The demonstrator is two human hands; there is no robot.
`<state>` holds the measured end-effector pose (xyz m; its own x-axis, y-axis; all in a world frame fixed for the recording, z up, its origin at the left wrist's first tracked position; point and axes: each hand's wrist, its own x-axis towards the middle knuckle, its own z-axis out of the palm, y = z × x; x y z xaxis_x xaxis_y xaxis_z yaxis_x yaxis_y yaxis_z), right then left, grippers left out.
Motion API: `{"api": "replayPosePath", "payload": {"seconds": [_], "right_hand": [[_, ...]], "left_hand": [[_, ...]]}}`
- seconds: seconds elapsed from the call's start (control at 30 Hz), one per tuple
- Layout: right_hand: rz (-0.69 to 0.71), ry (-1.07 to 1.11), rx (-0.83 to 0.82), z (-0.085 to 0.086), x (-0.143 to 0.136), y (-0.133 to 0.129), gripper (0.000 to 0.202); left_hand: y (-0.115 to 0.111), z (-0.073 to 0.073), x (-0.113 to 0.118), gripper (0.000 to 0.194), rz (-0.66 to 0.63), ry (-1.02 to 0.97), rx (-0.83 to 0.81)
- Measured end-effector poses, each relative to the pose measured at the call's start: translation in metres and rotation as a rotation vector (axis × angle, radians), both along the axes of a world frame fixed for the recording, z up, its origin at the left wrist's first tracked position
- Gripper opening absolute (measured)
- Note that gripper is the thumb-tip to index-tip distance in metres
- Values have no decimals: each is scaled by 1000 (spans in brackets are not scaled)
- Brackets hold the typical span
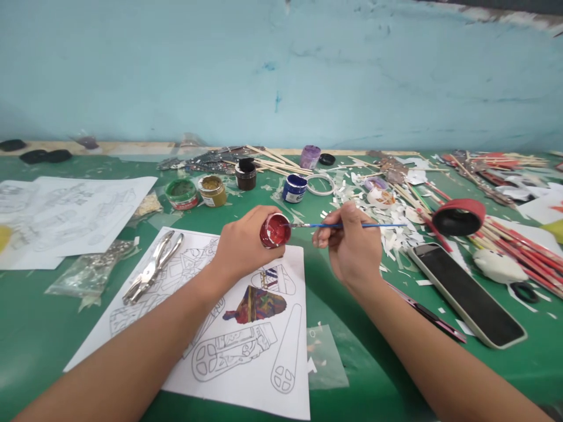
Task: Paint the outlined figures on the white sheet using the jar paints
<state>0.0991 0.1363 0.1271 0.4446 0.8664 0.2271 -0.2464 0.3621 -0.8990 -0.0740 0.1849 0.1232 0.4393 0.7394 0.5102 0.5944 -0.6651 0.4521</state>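
Note:
My left hand (248,240) is wrapped round a small jar of red paint (276,230), tilted so its open mouth shows. Between the fingertips of my right hand (354,243) is a thin blue paintbrush (373,225), held level, its bristle end at the jar's mouth. Beneath my hands lies a white sheet (237,390) with outline drawings. On it are a painted multicoloured piece (259,305), below the jar, and a metal hole punch (152,269), left of my left forearm.
Open paint jars in green (182,194), ochre (212,191), brown (245,176) and blue (294,189) stand behind my hands. On the right lie a phone (470,296), a roll of red tape (460,217), scissors (428,313), paper scraps and sticks. More drawings (88,205) lie left.

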Motion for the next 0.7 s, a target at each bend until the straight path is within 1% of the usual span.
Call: {"api": "replayPosePath", "payload": {"seconds": [0.1,0.17,0.27,0.4,0.53,0.7], "right_hand": [[35,11,13,2,0,0,47],[49,-1,27,3,0,-1,51],[110,-48,15,0,-2,-2,57],[238,-152,-95,-12,-5,-5,58],[266,-245,-161,-21,-8,-8,62],[328,-283,-171,-23,-11,-9,63]], "left_hand": [[5,-1,-1,38,26,-110,-168],[9,-3,-1,37,31,-178,-213],[13,-7,0,35,41,-247,-211],[14,-10,2,35,52,-245,-178],[16,-13,4,34,50,-244,-160],[19,-15,5,36,48,-214,-143]]}}
